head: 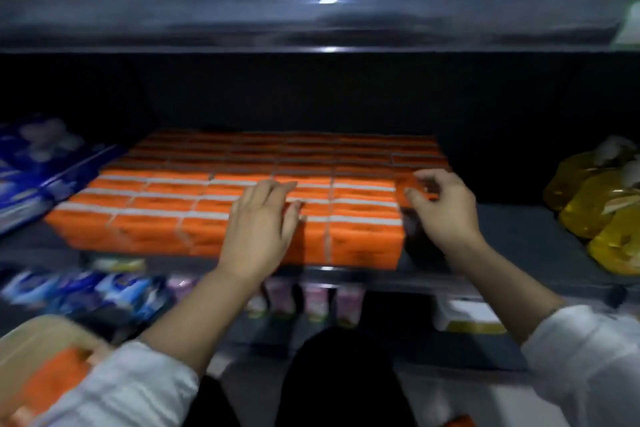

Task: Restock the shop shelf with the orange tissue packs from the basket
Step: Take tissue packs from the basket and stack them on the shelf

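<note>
Pressing: left hand (259, 229) flat, fingers straight, atop orange tissue packs (166, 211).
Right hand (446, 211): pinching end pack (414, 189) at block's right.

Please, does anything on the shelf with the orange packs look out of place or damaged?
Nothing looks damaged or spilled. The orange tissue packs lie in tidy rows. Only the front right corner is unfilled, where the right hand pinches one pack; the left hand lies flat on the block.
</note>
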### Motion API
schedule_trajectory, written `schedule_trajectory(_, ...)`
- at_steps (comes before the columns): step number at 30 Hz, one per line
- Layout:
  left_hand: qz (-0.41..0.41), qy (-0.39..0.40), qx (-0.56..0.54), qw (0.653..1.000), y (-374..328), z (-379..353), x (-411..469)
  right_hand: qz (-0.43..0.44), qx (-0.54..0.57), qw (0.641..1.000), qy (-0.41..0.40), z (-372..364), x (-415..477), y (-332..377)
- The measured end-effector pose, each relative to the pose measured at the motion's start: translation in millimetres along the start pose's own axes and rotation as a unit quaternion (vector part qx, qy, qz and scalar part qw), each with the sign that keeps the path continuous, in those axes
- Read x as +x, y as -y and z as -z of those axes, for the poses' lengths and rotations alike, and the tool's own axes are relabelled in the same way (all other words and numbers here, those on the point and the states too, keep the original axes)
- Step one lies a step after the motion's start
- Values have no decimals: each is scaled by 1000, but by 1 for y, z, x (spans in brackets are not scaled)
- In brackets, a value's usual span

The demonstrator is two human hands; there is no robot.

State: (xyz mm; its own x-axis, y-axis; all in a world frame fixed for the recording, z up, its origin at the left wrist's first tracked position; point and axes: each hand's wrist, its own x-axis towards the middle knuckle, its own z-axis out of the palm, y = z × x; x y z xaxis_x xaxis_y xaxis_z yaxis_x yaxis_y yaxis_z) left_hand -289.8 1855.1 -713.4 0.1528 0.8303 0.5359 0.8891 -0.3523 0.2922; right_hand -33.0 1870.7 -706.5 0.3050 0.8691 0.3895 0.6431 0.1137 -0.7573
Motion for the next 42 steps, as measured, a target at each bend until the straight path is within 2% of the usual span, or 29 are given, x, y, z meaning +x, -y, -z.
schedule_trajectory(4, 118, 11, 77, 990, 92, 51, -75, 78, 51, 990, 108, -41, -45, 70)
schedule_trajectory(9, 288, 112, 148, 939, 203, 112, -198, 145, 83, 953, 253, -128, -116, 147)
schedule_trajectory(12, 374, 186, 165, 893, 240, 147, -261, 159, 99, 929, 321, -186, -159, 186)
schedule_trajectory(15, 416, 224, 187, 861, 261, 168, -308, 167, 106, 906, 375, -241, -201, 220)
schedule_trajectory(18, 475, 244, 154, 831, 278, 170, -339, 172, 111, 890, 408, -285, -239, 244)
schedule_trajectory(24, 554, 248, 39, 794, 314, 123, -371, 141, 50, 874, 463, -346, -284, 227)
schedule_trajectory(29, 599, 255, -26, 758, 329, 67, -372, 98, -28, 866, 489, -365, -279, 196)
schedule_trajectory(35, 684, 266, -124, 667, 343, 24, -371, 54, -19, 868, 494, -377, -271, 193)
schedule_trajectory(38, 717, 193, -171, 648, 346, 17, -374, 34, -17, 863, 503, -383, -272, 195)
schedule_trajectory(42, 710, 123, -226, 656, 347, 26, -369, 9, -30, 857, 514, -384, -274, 196)
